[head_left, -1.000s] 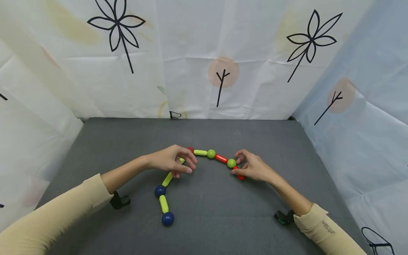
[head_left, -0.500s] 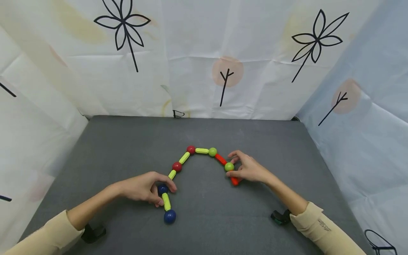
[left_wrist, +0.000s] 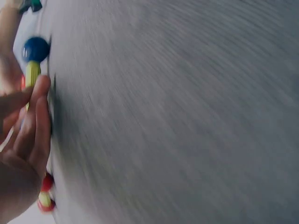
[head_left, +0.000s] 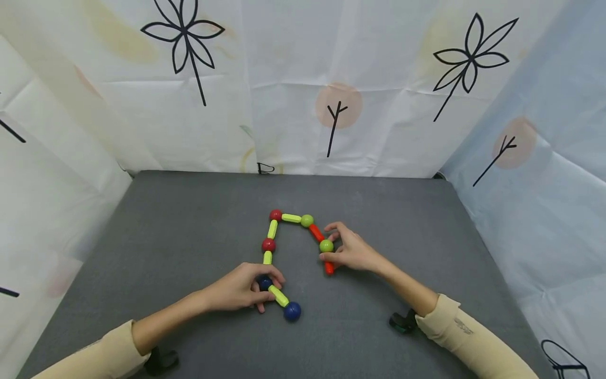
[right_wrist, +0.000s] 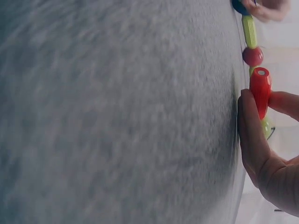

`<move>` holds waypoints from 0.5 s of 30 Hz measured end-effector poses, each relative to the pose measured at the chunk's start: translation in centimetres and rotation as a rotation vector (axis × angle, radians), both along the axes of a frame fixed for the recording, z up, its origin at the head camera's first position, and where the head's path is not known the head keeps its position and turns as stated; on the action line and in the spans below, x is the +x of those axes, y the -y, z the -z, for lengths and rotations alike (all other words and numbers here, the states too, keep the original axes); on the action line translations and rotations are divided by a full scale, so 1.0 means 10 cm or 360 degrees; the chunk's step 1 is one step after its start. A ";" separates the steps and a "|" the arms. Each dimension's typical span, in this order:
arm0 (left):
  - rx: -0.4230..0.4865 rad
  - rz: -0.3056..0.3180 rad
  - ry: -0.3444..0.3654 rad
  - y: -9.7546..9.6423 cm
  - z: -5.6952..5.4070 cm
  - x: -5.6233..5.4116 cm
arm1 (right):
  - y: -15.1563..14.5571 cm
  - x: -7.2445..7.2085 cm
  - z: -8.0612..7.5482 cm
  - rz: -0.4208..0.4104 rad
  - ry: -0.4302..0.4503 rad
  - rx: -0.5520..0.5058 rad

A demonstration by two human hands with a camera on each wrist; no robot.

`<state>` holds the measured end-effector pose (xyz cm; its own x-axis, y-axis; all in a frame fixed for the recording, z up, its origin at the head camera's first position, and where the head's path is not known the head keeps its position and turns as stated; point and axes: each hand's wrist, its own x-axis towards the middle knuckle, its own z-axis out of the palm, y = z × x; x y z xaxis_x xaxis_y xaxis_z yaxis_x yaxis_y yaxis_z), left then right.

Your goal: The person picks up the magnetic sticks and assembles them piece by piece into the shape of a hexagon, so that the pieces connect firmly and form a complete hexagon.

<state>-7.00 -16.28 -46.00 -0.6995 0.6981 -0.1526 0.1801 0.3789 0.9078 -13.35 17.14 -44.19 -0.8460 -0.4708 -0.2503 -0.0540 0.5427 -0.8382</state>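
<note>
A chain of magnetic balls and sticks lies bent on the table in the head view. My left hand (head_left: 248, 287) grips it at a dark blue ball (head_left: 263, 282) and the yellow stick (head_left: 279, 296) beside it. A second blue ball (head_left: 292, 311) forms that end. Two red balls (head_left: 268, 245), joined by yellow sticks, make the left side; another yellow stick (head_left: 291, 218) runs across the top to a green ball (head_left: 307, 220). My right hand (head_left: 350, 248) holds the other end, around a second green ball (head_left: 326, 246). Thumb and fingers pinch the red end stick (right_wrist: 260, 91), whose tip is bare.
Dark grey cloth covers the table (head_left: 199, 210). White printed curtains (head_left: 284, 126) stand at the back and both sides. Black wrist cameras (head_left: 402, 322) hang below the forearms, close to the tabletop.
My left hand moved down from the upper chain, took hold at the blue ball and swung that end rightward. My right hand shifted left with its end. The chain's two ends are closer together.
</note>
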 end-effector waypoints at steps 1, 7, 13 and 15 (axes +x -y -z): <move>-0.0008 -0.0018 -0.0009 -0.06 0.00 0.00 | 0.02 0.00 0.01 -0.0007 -0.0016 0.0008; -0.0064 -0.0107 -0.0119 -0.34 0.01 -0.02 | 0.08 0.01 0.02 -0.0056 -0.0061 0.0009; -0.0107 -0.0179 -0.0314 -0.52 0.02 -0.08 | 0.12 0.05 0.01 -0.0082 -0.0065 -0.0009; -0.0137 -0.0220 -0.0357 -0.55 0.02 -0.09 | 0.12 0.06 0.01 -0.0084 -0.0067 -0.0019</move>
<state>-7.94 -10.78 -46.20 -0.8101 0.5851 -0.0378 0.3143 0.4878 0.8144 -12.75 15.89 -44.30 -0.8297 -0.5174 -0.2094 -0.1173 0.5284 -0.8409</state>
